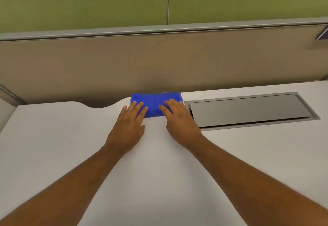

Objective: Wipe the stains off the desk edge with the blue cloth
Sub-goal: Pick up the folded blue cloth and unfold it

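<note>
A folded blue cloth (156,101) lies flat at the far edge of the white desk (71,146), just right of a curved notch in that edge. My left hand (128,126) rests palm down with its fingertips on the cloth's left part. My right hand (179,121) lies flat with its fingers spread over the cloth's right part. Neither hand grips the cloth; both press on it from above. No stains show on the desk edge from here.
A grey metal cable hatch (248,110) is set into the desk right beside the cloth. A beige partition panel (159,62) rises behind the desk, with green wall panels (88,7) above it. The curved notch (99,104) cuts the far edge at left.
</note>
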`<state>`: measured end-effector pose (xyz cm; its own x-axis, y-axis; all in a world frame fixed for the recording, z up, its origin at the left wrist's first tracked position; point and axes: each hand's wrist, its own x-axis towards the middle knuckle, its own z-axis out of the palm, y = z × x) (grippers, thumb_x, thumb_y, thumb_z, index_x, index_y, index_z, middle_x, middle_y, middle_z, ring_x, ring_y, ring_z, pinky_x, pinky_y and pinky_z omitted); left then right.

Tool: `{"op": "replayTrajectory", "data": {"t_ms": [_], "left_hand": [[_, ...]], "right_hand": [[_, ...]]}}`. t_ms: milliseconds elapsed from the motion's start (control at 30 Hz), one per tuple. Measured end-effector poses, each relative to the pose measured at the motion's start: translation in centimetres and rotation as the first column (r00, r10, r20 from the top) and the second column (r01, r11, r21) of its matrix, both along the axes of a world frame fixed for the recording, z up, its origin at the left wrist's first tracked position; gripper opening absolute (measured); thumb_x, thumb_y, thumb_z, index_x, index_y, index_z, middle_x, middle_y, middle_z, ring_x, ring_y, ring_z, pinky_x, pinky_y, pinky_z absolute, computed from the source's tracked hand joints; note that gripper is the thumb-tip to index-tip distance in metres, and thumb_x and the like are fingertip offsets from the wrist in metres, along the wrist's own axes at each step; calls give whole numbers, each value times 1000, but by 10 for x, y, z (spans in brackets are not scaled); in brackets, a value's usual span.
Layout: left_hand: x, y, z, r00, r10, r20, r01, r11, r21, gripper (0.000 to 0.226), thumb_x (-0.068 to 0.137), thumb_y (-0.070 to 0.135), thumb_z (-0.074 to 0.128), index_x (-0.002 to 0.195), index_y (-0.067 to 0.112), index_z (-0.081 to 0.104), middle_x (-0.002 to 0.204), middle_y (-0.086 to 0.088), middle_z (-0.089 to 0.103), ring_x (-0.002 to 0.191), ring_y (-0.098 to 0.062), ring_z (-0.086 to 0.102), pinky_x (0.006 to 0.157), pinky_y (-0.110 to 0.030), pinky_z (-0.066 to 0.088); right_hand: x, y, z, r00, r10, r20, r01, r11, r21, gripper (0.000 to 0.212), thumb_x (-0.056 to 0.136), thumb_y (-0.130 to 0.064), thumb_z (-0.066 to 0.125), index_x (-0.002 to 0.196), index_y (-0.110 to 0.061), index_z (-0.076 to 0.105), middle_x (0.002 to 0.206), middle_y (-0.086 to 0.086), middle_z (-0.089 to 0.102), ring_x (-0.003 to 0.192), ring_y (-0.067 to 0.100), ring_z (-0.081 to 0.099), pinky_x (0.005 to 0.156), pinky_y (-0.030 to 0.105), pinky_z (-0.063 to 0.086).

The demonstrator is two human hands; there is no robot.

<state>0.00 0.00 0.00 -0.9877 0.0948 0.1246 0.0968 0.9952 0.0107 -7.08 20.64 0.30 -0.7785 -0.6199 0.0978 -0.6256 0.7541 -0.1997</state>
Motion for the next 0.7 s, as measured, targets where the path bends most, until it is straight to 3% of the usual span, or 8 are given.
{"op": "replayTrajectory", "data": {"t_ms": [100,167,267,333,433,500,600,700], "left_hand": [[-23,-14,-9,999,10,40,-15,991,130,64,99,27,63,156,6,43,163,-14,42,153,-32,36,128,-46,22],[-32,-21,-14,999,2,40,-8,988,154,60,97,23,66,152,6,50,158,-12,50,148,-31,44,126,-45,29],[-45,-25,-15,999,-4,-43,10,989,146,50,84,7,75,133,2,69,134,-16,70,124,-38,65,108,-48,49],[-54,-24,-10,995,11,-102,6,987,162,39,79,4,73,118,1,76,114,-16,77,105,-39,72,97,-49,54],[-51,-10,1,981,50,-185,7,955,295,33,78,10,66,107,3,79,98,-12,79,92,-35,73,92,-46,56],[-36,3,10,975,125,-183,-21,875,483,28,82,9,67,108,9,77,99,-4,77,90,-23,70,87,-36,56],[1,24,31,959,268,-88,-112,650,752,31,81,8,73,109,21,73,99,12,74,89,-8,66,74,-11,52],[50,45,57,938,339,70,-202,372,906,27,87,8,75,105,27,71,97,13,76,92,-9,72,73,-17,58]], "right_hand": [[-30,-14,-13,1000,-13,28,12,1000,16,59,99,-3,54,157,-14,44,163,13,41,154,33,34,131,51,18],[-42,-21,-21,999,3,38,-4,1000,31,58,99,-5,53,156,-15,45,159,13,45,150,33,40,128,51,24],[-48,-27,-27,1000,1,-31,-1,1000,22,55,97,-5,55,151,-14,49,146,12,56,134,35,52,116,48,38],[-50,-30,-27,998,-24,-65,25,1000,18,52,96,-5,55,147,-14,51,137,10,61,125,34,56,109,46,41],[-37,-26,-20,995,-95,-34,93,994,-59,52,95,-4,56,146,-13,54,136,11,64,126,36,58,116,49,37],[-20,-16,-10,991,-135,-3,133,979,-156,54,93,-2,59,145,-12,57,140,11,64,131,34,57,121,53,33],[26,0,8,982,-185,-28,163,920,-358,47,94,-7,68,141,-12,61,140,9,62,133,31,56,117,45,42],[92,9,31,976,-144,162,212,787,-579,38,102,-23,68,140,-20,60,142,-2,57,132,12,51,111,19,41]]}}
